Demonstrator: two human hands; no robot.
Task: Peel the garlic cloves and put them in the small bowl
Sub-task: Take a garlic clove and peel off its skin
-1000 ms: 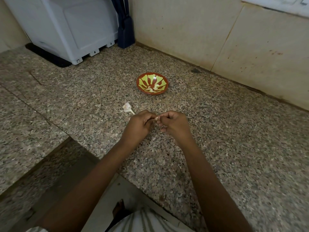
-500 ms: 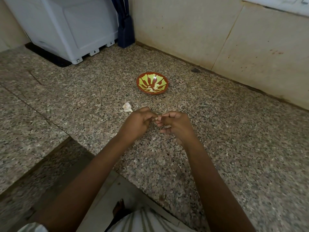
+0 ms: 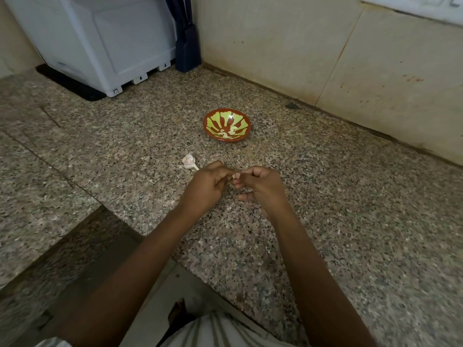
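A small red bowl (image 3: 244, 122) with a yellow-green pattern sits on the speckled granite counter and holds a few peeled cloves (image 3: 227, 134). In front of it my left hand (image 3: 206, 187) and my right hand (image 3: 263, 187) meet fingertip to fingertip and pinch one pale garlic clove (image 3: 235, 175) between them. Most of that clove is hidden by my fingers. The rest of a garlic bulb (image 3: 189, 162) with its stalk lies on the counter just left of my left hand.
A white appliance (image 3: 100, 41) on a dark mat stands at the back left, with a dark blue object (image 3: 186, 43) beside it in the corner. A stained wall runs along the back right. The counter edge drops off near my body.
My hands have stayed together on the clove, with only small finger movements; my right hand's lower fingers have spread out a little.
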